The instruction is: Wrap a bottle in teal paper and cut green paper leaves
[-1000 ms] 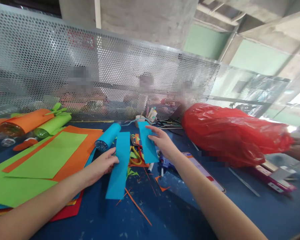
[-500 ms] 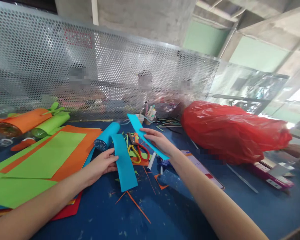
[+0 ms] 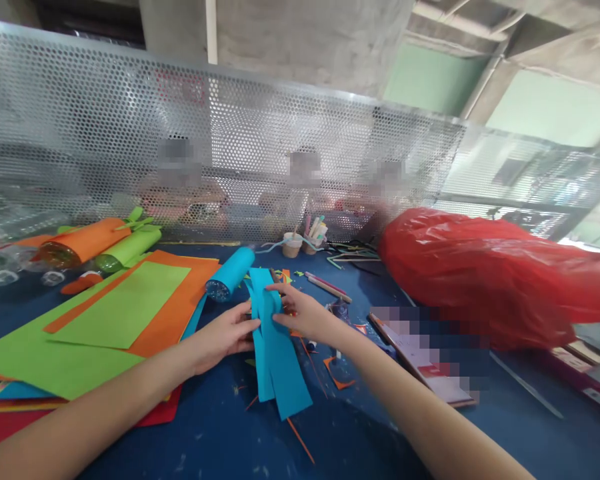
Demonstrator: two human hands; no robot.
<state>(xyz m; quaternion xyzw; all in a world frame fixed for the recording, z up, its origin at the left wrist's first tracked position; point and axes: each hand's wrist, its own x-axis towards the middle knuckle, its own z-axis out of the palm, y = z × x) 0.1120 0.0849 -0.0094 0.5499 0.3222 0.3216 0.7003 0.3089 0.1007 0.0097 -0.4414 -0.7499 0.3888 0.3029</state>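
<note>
Two bright blue paper strips hang side by side in front of me, partly overlapping. My left hand [image 3: 230, 330] pinches the left blue paper strip [image 3: 264, 377] near its middle. On the other strip [image 3: 291, 383], my right hand [image 3: 305, 313] closes its fingers near the upper part, close to the left hand. Just behind the hands lies a blue paper-wrapped bottle [image 3: 233, 272]. Small paper scraps [image 3: 286, 275] lie beyond the strips. The scissors there are almost fully hidden by the hands and paper.
Green and orange paper sheets [image 3: 100, 360] are stacked at left, below wrapped bottles [image 3: 90, 239]. A red plastic bag [image 3: 460, 267] fills the right side, with a phone [image 3: 420, 360] nearer me. Cups of markers [image 3: 315, 233] stand by the perforated metal screen [image 3: 280, 133]; people sit behind it.
My hands have come together, bringing the two blue strips from apart to overlapping. The right strip has turned to hang downward. The view has shifted slightly left.
</note>
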